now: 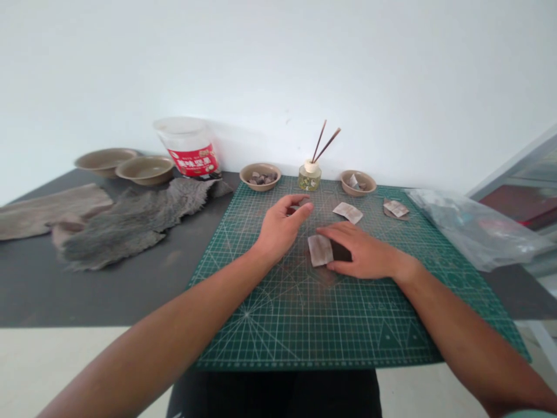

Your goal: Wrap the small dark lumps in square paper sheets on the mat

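Note:
Over the middle of the green cutting mat [278,325], my left hand [281,226] has its fingers curled toward the thumb. A small greyish piece [303,202] shows between its fingertips, too blurred to name. My right hand [369,249] rests low on the mat, with forefinger and thumb on opposite edges of a small whitish, wrinkled square [321,251]. A dark patch [341,251] shows between this square and the palm. Beyond the right hand lie another whitish piece [348,212] and a whitish piece on a brown-grey scrap [395,209].
Along the wall stand a bowl of small brownish lumps [261,177], a reed diffuser [310,175] and a bowl with whitish scraps [358,182]. At left are two bowls [145,170], a red-labelled tub [191,151] and grey rough cloths [126,223]. Clear plastic bags [474,226] lie at right.

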Available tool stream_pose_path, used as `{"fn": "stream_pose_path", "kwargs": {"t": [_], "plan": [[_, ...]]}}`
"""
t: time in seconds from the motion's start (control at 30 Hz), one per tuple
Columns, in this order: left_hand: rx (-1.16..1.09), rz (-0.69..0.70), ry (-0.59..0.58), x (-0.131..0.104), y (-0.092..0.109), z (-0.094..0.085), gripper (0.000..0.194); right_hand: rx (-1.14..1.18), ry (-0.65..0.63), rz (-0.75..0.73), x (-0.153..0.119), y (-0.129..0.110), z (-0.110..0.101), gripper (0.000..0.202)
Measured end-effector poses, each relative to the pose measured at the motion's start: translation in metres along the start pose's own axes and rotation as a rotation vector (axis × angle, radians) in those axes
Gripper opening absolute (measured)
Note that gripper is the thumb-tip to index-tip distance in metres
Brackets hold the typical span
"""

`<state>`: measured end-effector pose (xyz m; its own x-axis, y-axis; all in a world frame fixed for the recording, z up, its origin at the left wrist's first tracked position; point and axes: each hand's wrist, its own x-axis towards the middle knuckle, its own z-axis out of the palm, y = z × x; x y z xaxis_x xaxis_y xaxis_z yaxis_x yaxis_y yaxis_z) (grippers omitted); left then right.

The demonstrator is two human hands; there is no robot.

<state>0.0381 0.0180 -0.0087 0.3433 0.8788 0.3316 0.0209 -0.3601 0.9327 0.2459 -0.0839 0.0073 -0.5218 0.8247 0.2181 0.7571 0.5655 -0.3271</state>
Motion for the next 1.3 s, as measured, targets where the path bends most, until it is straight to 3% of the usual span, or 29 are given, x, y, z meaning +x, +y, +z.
{"fn": "stream_pose_path", "kwargs": {"t": [0.17, 0.3, 0.43, 0.57, 0.7, 0.8, 0.93, 1.07, 1.2, 1.3], "plan": [[0.098, 0.041, -0.163, -0.006, 0.005, -0.001, 0.037, -0.004, -0.029, 0.000, 0.003, -0.011, 0.003, 0.075], [0.230, 0.172, -0.256, -0.010, 0.011, -0.001, 0.033, 0.089, 0.112, 0.115, 0.000, -0.006, -0.002, 0.058], [0.288, 0.355, -0.214, -0.012, 0.012, 0.001, 0.033, 0.525, 0.315, 0.271, -0.001, -0.015, 0.001, 0.033], [0.333, 0.498, -0.216, -0.016, 0.013, 0.003, 0.035, 1.031, 0.351, 0.288, 0.005, -0.026, 0.010, 0.032], [0.346, 0.543, -0.257, -0.020, 0.014, 0.004, 0.037, 1.176, 0.343, 0.341, 0.008, -0.029, 0.014, 0.029], [0.373, 0.539, -0.269, -0.022, 0.016, 0.004, 0.040, 1.152, 0.298, 0.359, 0.006, -0.030, 0.012, 0.032], [0.440, 0.549, -0.302, -0.022, 0.021, 0.002, 0.048, 1.074, 0.347, 0.342, 0.006, -0.028, 0.010, 0.033], [0.568, 0.458, -0.400, -0.020, 0.023, -0.007, 0.063, 0.740, 0.401, 0.331, 0.004, -0.025, 0.008, 0.024], [0.764, 0.332, -0.502, -0.017, 0.017, -0.018, 0.033, 0.201, 0.337, 0.258, 0.005, -0.028, 0.009, 0.017], [0.826, 0.311, -0.597, -0.015, 0.013, -0.023, 0.027, 0.026, 0.206, 0.168, 0.007, -0.030, 0.013, 0.014]]}}
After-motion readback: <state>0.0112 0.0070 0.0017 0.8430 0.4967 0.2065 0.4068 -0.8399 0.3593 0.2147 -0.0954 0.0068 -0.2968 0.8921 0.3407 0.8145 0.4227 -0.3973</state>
